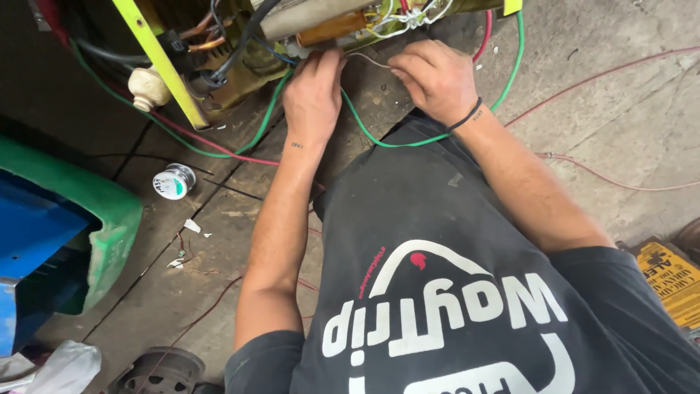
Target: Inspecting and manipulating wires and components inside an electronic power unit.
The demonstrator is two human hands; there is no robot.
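My left hand (313,91) rests on the wooden bench with its fingertips pinching a thin bare wire (368,58) close to the machine's brown coil (328,29). My right hand (435,76), with a black band on the wrist, pinches the other end of that same thin wire between thumb and forefinger. A green cable (364,131) loops around both hands, and a red cable (483,36) runs behind the right hand. White wires (408,14) bunch on top of the machine.
A yellow-green metal bar (164,62) slants across the machine's left. A small round solder spool (174,181) lies on the wooden bench (219,241). A green and blue casing (65,226) sits at left. A yellow printed sheet (671,281) lies at right on the concrete floor.
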